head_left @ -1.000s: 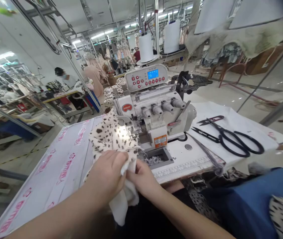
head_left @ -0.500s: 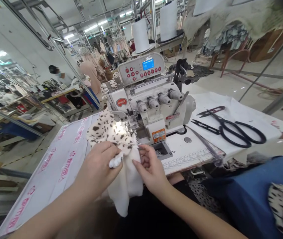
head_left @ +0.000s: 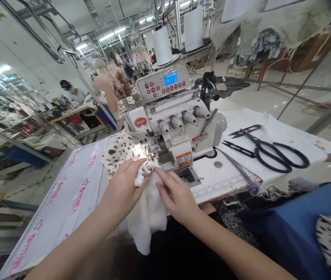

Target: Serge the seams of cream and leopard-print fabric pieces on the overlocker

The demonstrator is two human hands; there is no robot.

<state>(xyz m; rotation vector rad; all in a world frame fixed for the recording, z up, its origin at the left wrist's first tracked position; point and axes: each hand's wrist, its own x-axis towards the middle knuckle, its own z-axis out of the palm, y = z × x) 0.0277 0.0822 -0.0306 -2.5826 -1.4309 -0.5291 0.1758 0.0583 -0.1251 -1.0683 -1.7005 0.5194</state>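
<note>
A cream plush fabric with dark spots (head_left: 118, 151) lies under the lit needle area of a white overlock sewing machine (head_left: 180, 116). Its plain white side (head_left: 150, 217) hangs over the table's front edge. My left hand (head_left: 126, 179) is closed on a bunched fold of this fabric, just in front of the presser foot (head_left: 151, 152). Close beside it, my right hand (head_left: 177, 190) pinches the fabric's edge between thumb and fingers. Part of the stitching spot is hidden by the glare of the lamp and the fabric.
Black scissors (head_left: 270, 149) and small thread snips (head_left: 248, 131) lie on white paper to the right. Thread cones (head_left: 162, 46) stand behind the machine. Blue cloth (head_left: 296, 221) is at the lower right. A person (head_left: 74, 93) sits farther back on the left.
Both hands have moved slightly up and closer to the presser foot, gathering the fabric's edge together. The white side still hangs down. The view has shifted a little.
</note>
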